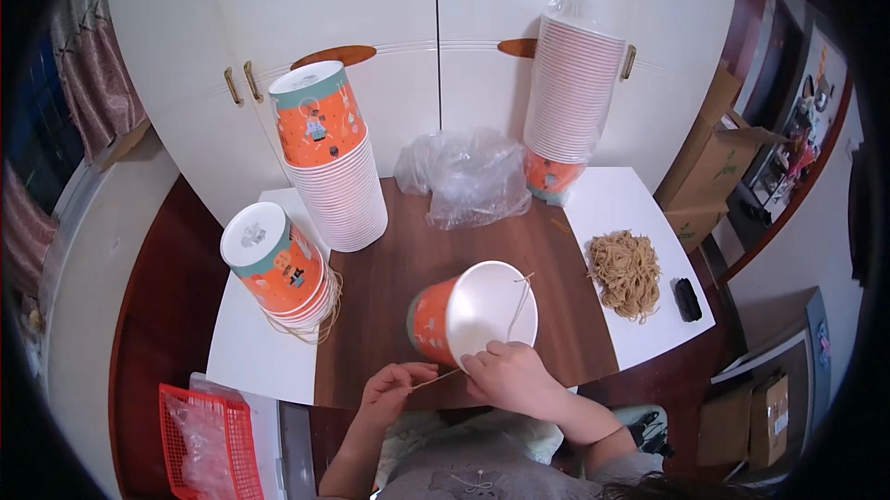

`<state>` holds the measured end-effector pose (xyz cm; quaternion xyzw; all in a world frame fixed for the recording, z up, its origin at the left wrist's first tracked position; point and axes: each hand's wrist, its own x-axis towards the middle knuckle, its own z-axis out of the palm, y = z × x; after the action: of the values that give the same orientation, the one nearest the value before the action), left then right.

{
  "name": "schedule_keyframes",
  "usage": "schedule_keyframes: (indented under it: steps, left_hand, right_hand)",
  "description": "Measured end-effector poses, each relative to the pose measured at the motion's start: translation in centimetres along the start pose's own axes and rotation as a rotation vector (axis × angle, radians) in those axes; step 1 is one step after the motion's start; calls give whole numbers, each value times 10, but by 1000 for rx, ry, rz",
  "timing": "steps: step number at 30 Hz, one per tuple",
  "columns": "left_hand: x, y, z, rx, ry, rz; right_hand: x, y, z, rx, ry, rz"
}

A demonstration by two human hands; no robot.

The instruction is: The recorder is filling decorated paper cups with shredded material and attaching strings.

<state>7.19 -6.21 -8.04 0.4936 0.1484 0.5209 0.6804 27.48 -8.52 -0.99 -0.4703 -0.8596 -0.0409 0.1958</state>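
An orange and teal paper bucket (430, 322) lies tilted on the table in front of me, its white mouth turned toward me. At its near rim, my right hand (512, 378) is closed, the fingertips against the edge. A thin tan cord (438, 379) runs from there to my left hand (393, 386), which pinches it just left of the bucket. More of the cord crosses the bucket's mouth up to the far rim. Exactly what lies under the right fingers is hidden.
Upside-down bucket stacks stand at left: a tall one (336, 187) and a shorter one (269, 264) with cords hanging around it. A plastic-wrapped stack (573, 83) and crumpled plastic (473, 176) are at the back. Right: a cord pile (627, 273) and black object (687, 300). A red basket (243, 440) sits below left.
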Motion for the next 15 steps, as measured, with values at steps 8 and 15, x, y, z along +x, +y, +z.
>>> schedule_keyframes:
  steps: [8, 15]
  left_hand:
    - [32, 31, 9, -401, -53, -60]
    - [45, 40, 19, 284, 85, -294]
  right_hand:
    - [21, 6, -9, 146, -133, -35]
    - [19, 15, -11, 701, -46, 154]
